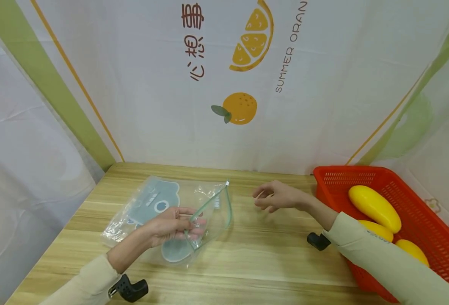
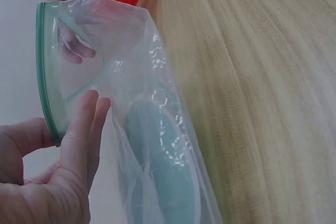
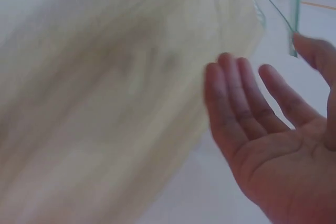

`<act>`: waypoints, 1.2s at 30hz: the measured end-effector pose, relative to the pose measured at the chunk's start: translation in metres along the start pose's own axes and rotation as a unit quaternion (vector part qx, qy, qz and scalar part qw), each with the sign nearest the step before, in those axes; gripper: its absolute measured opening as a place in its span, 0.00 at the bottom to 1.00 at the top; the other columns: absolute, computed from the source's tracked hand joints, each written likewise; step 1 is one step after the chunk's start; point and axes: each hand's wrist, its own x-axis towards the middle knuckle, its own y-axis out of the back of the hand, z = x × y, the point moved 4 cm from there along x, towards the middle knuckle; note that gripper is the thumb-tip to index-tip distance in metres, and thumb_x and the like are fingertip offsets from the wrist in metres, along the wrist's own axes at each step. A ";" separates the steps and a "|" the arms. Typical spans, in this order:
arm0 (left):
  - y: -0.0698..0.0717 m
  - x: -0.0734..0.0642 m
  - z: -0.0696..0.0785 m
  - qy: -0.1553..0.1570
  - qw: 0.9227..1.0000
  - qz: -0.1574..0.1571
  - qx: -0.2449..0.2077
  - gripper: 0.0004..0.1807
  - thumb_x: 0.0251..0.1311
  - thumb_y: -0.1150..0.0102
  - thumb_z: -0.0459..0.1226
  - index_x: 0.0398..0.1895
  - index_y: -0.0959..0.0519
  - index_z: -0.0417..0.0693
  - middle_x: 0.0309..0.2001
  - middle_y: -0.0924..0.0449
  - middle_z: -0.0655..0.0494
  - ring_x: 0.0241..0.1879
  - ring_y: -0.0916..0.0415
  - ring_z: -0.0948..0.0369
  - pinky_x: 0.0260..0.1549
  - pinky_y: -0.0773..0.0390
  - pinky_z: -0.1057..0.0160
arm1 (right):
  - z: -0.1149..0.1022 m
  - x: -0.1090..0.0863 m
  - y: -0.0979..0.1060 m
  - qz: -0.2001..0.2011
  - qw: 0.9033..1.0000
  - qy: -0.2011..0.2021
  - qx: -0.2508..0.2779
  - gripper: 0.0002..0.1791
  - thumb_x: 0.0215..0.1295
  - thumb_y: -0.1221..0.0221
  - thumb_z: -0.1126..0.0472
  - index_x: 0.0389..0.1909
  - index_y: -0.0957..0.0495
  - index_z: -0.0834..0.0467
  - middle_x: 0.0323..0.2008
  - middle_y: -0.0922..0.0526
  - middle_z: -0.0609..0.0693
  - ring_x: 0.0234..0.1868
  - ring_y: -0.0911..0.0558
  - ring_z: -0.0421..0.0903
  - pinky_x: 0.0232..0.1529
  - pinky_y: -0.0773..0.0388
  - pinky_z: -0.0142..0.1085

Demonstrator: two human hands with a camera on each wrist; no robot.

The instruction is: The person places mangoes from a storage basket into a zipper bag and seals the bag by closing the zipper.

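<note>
A clear plastic zip bag (image 1: 197, 192) with a green-edged mouth and pale blue print lies on the table, its mouth gaping toward the right. My left hand (image 1: 167, 226) pinches the near edge of that mouth between thumb and fingers. In the left wrist view, the green zip strip (image 2: 43, 72) stands up from the thumb, and fingers lie along the film. My right hand (image 1: 279, 197) hovers between the bag and the red basket, fingers loosely bent. Nothing is in its palm (image 3: 283, 161) in the right wrist view.
A red plastic basket (image 1: 323, 186) stands at the right, with several smooth yellow oblong objects (image 1: 374, 207) inside. The wooden table (image 1: 262, 262) ends at the back against a white curtain (image 1: 152, 123) printed with oranges. Black wrist devices (image 1: 130, 290) sit on both sleeves.
</note>
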 end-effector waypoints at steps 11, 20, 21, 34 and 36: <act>0.002 -0.001 -0.004 -0.001 1.000 0.004 -0.003 0.23 0.66 0.52 0.19 0.65 0.36 0.22 0.58 0.23 0.32 0.51 0.18 0.46 0.51 0.17 0.52 | -0.023 -0.033 0.020 -0.035 0.968 0.004 -0.249 0.30 0.70 0.35 0.52 0.68 0.30 0.60 0.64 0.26 0.57 0.62 0.24 0.61 0.60 0.23 0.54; 0.004 0.001 -0.007 0.002 1.000 0.018 -0.023 0.27 0.67 0.53 0.18 0.68 0.43 0.21 0.61 0.26 0.30 0.51 0.18 0.47 0.53 0.18 0.52 | -0.022 -0.061 0.024 0.008 0.942 0.016 -0.335 0.32 0.69 0.35 0.52 0.69 0.30 0.61 0.66 0.26 0.57 0.66 0.28 0.59 0.63 0.27 0.57; 0.004 0.002 -0.007 0.003 0.999 0.022 -0.027 0.27 0.67 0.53 0.18 0.68 0.43 0.21 0.61 0.26 0.30 0.51 0.18 0.47 0.53 0.18 0.52 | -0.022 -0.065 0.025 0.014 0.942 0.013 -0.336 0.33 0.69 0.34 0.51 0.69 0.30 0.60 0.66 0.26 0.57 0.65 0.28 0.59 0.63 0.26 0.57; 0.008 0.002 -0.010 0.004 0.999 0.031 -0.027 0.27 0.69 0.54 0.19 0.69 0.45 0.22 0.61 0.26 0.30 0.51 0.17 0.48 0.51 0.17 0.53 | -0.026 -0.108 0.064 0.090 0.933 0.055 -0.344 0.30 0.68 0.33 0.51 0.64 0.26 0.62 0.56 0.20 0.51 0.53 0.20 0.51 0.51 0.17 0.51; 0.008 0.003 -0.011 0.003 0.999 0.029 -0.028 0.27 0.70 0.54 0.19 0.69 0.45 0.22 0.61 0.26 0.30 0.52 0.18 0.47 0.52 0.18 0.53 | -0.025 -0.115 0.070 0.100 0.930 0.055 -0.349 0.28 0.67 0.32 0.52 0.63 0.25 0.61 0.54 0.19 0.47 0.51 0.20 0.49 0.49 0.17 0.49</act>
